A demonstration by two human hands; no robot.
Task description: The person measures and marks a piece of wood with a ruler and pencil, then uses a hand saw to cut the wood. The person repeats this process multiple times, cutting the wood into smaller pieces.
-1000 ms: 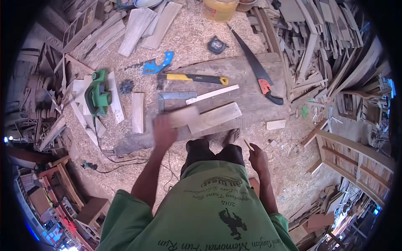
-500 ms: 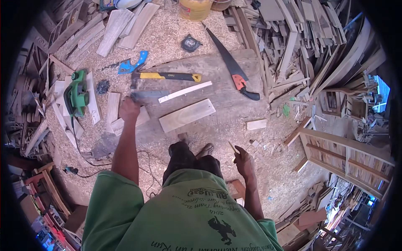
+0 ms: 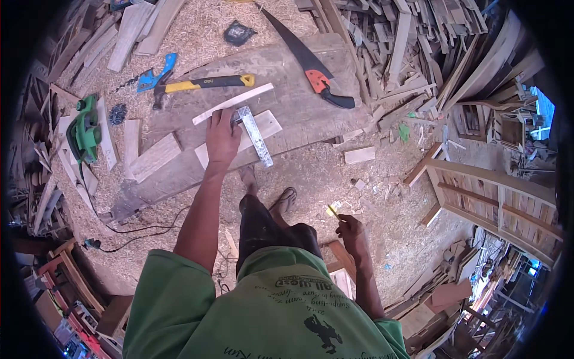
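My left hand [image 3: 223, 136] grips a metal try square [image 3: 256, 139] by its stock, its speckled blade lying across a pale board [image 3: 270, 124] on the worn plank bench [image 3: 293, 96]. My right hand [image 3: 350, 227] holds a slim yellow pencil [image 3: 333, 210] low at my right side. Just beyond my left hand are a thin white strip of wood [image 3: 251, 94], a yellow-and-black hammer [image 3: 203, 85] and a blue-handled tool [image 3: 149, 79]. A short board [image 3: 154, 157] lies to the left. A handsaw [image 3: 317, 80] with red-and-black handle rests at the back right.
A green electric planer [image 3: 86, 134] with cable sits at the left. Offcut piles [image 3: 403, 45] fill the back right. A wooden frame [image 3: 496, 197] stands at the right. Shavings cover the ground [image 3: 382, 239] around my feet [image 3: 278, 203]. A small block [image 3: 359, 154] lies beside the bench.
My left hand has left the short board farther left, picked up the square and brought it rightward over the pale board. The view has shifted; the pencil stays in my right hand.
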